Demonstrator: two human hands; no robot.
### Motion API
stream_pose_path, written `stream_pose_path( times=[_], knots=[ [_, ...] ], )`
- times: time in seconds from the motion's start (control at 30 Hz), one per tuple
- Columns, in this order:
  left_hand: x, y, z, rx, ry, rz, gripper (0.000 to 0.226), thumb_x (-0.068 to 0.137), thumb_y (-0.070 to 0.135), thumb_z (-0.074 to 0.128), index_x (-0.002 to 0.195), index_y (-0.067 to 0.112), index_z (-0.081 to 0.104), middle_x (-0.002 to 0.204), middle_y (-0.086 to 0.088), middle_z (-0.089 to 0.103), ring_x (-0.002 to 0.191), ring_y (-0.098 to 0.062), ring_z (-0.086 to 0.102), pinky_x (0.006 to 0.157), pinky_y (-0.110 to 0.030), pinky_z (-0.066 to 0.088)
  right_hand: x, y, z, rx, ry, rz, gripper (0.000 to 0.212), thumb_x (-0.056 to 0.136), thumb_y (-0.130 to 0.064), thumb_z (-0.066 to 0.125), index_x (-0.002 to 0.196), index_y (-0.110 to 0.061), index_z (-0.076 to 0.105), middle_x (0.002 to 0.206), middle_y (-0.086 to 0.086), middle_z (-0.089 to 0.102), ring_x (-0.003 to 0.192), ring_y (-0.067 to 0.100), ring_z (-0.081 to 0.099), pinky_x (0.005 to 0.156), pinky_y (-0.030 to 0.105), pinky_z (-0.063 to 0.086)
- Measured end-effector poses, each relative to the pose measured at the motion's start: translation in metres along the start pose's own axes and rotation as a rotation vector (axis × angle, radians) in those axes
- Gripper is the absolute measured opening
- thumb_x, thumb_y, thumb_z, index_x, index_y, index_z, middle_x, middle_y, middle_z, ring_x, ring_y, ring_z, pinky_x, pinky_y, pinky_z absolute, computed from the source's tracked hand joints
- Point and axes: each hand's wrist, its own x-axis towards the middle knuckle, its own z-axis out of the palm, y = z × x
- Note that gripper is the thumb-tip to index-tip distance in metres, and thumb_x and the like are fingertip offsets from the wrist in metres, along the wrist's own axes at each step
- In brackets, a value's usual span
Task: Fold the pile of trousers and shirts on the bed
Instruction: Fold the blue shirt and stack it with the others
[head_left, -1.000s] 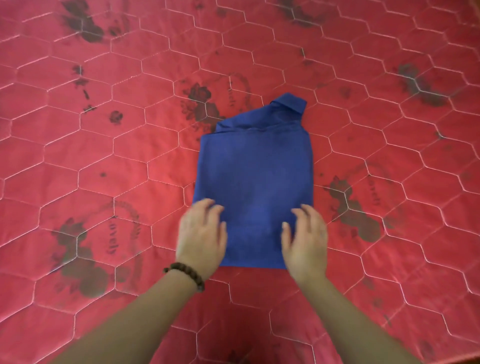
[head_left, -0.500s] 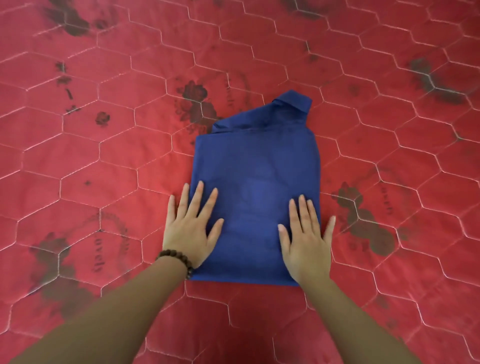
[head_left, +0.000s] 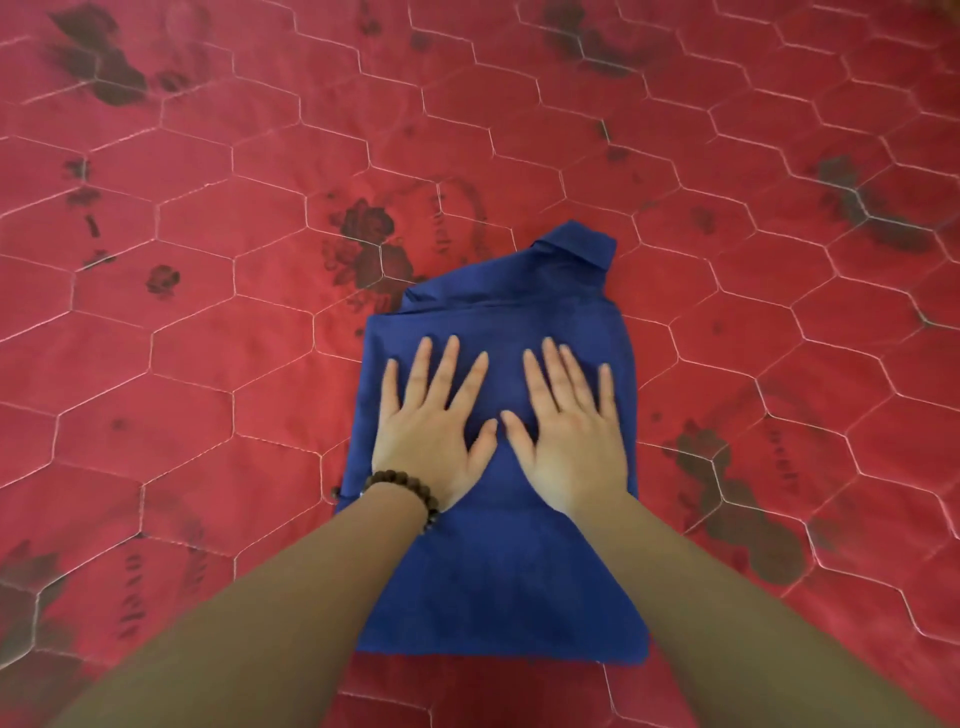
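Red bed (head_left: 208, 364) bears blue shirt (head_left: 498, 587) under 2 flat hands.

A bedroom at home: a red quilted mattress (head_left: 208, 364) (hexagon stitching, dark rose prints) fills the view.

Pretty much open bed (head_left: 208, 364) all around, the red quilted cover lay flat on every side. The only thing in the way was the folded blue shirt (head_left: 498, 582) in the middle, with both hands, left hand (head_left: 434, 436) and right hand (head_left: 569, 441), pressed flat on it.
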Motion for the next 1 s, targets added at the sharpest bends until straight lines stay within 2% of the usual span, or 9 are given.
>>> stream_pose_path(
  times=[0.1,0.27,0.37,0.43,0.53,0.63,0.8,0.9,1.0],
  knots=[
    [0.002,0.001,-0.001,-0.036,-0.012,-0.060,0.066,0.092,0.058,0.019,0.152,0.030,0.014,0.161,0.000,0.005,0.148,-0.027,-0.003,0.117,-0.056,-0.001,-0.004,0.012,-0.007,-0.008,-0.017,0.043,0.065,0.097,-0.057,0.020,0.154,-0.026,0.017,0.162,-0.004,0.009,0.149,0.012,0.005,0.118,0.054,-0.005],
    [0.031,-0.020,-0.016,-0.111,0.156,-0.211,0.053,0.097,0.032,0.042,0.145,0.011,0.036,0.156,-0.009,0.027,0.146,-0.030,0.015,0.116,-0.055,0.001,0.037,0.033,-0.035,0.083,0.179,-0.010,0.047,0.100,-0.033,0.042,0.144,-0.016,0.043,0.154,0.006,0.034,0.145,0.026,0.024,0.118,0.055,0.010],
    [0.051,-0.040,-0.029,-0.035,0.135,-0.207,0.046,0.096,0.031,0.045,0.136,0.008,0.044,0.134,-0.014,0.050,0.124,-0.033,0.043,0.106,-0.050,0.028,0.071,0.049,-0.052,0.039,0.037,-0.010,0.063,0.096,-0.042,0.050,0.150,-0.020,0.029,0.154,0.007,0.032,0.147,0.027,0.016,0.119,0.051,0.001],
    [0.057,-0.049,-0.036,0.011,0.112,-0.206,0.041,0.095,0.036,0.047,0.124,0.007,0.050,0.114,-0.012,0.057,0.106,-0.033,0.050,0.092,-0.046,0.034,0.084,0.052,-0.057,-0.003,-0.034,-0.003,0.065,0.092,-0.049,0.053,0.145,-0.014,0.038,0.135,0.011,0.047,0.137,0.031,0.030,0.119,0.047,0.006],
    [0.063,-0.061,-0.044,0.021,0.121,-0.159,0.031,0.097,0.037,0.046,0.104,0.008,0.053,0.098,-0.011,0.061,0.094,-0.033,0.054,0.084,-0.043,0.032,0.087,0.053,-0.064,0.027,0.020,-0.043,0.047,0.092,-0.046,0.057,0.112,-0.004,0.055,0.102,0.012,0.055,0.101,0.032,0.049,0.088,0.039,0.036],
    [0.071,-0.067,-0.050,-0.022,0.188,-0.112,0.027,0.097,0.031,0.047,0.093,0.005,0.054,0.092,-0.015,0.061,0.089,-0.035,0.054,0.078,-0.042,0.030,0.093,0.050,-0.073,0.053,0.070,-0.072,0.039,0.096,-0.042,0.051,0.095,-0.003,0.055,0.088,0.013,0.054,0.084,0.032,0.053,0.066,0.038,0.034],
    [0.069,-0.056,-0.049,0.081,0.257,-0.264,0.034,0.093,0.034,0.050,0.110,0.004,0.052,0.117,-0.018,0.052,0.109,-0.034,0.047,0.093,-0.050,0.030,0.099,0.035,-0.072,-0.077,0.157,0.023,0.046,0.093,-0.042,0.055,0.121,-0.007,0.054,0.127,0.016,0.050,0.121,0.033,0.045,0.104,0.045,0.030],
    [0.050,-0.022,-0.038,0.030,0.266,-0.056,0.039,0.088,0.024,0.054,0.123,0.007,0.054,0.134,-0.016,0.049,0.126,-0.033,0.042,0.105,-0.052,0.027,0.068,0.002,-0.054,-0.020,0.264,-0.122,0.047,0.090,-0.030,0.060,0.128,-0.002,0.057,0.138,0.019,0.050,0.132,0.034,0.043,0.115,0.056,0.023],
    [0.031,0.003,-0.013,0.015,0.051,0.129,0.052,0.097,0.026,0.039,0.146,0.011,0.034,0.156,-0.010,0.027,0.145,-0.027,0.019,0.117,-0.049,0.009,0.043,-0.018,-0.023,-0.016,0.065,-0.235,0.054,0.095,-0.031,0.051,0.143,-0.009,0.043,0.153,0.009,0.037,0.144,0.024,0.027,0.119,0.052,0.012]
  ],
)
